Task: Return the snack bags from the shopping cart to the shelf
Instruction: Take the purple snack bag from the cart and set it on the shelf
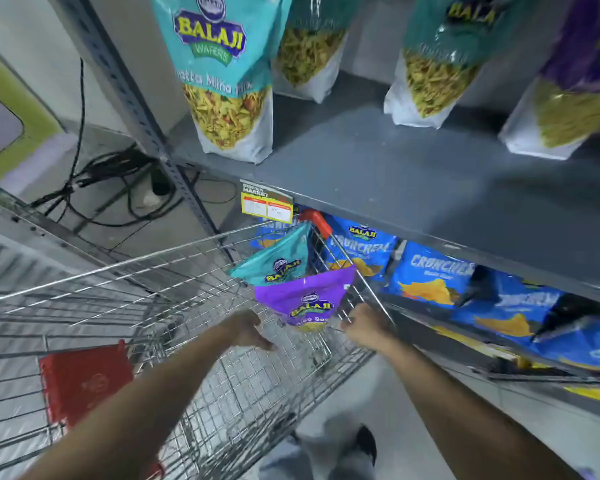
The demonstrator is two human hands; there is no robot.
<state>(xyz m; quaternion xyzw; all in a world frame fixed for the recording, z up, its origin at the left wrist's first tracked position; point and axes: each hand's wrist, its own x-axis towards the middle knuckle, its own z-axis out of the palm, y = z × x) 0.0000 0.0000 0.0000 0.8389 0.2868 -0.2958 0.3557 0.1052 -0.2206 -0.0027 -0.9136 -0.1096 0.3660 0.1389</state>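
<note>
A purple snack bag (305, 299) and a teal snack bag (278, 261) lean in the far corner of the wire shopping cart (125, 271). My left hand (248, 329) reaches into the cart just left of the purple bag, fingers apart, holding nothing. My right hand (362, 327) is at the cart's right rim, just right of the purple bag; whether it grips the wire or the bag's edge is unclear. The grey shelf (413, 174) above carries upright snack bags: a teal one (222, 74), two more teal ones behind (309, 46) (437, 64), and a purple one (575, 91).
Blue chip bags (430, 275) fill the lower shelf to the right of the cart. A price tag (266, 204) hangs on the shelf edge. A red child-seat flap (84, 379) is at the cart's near end. Black cables (111, 181) lie on the floor to the left.
</note>
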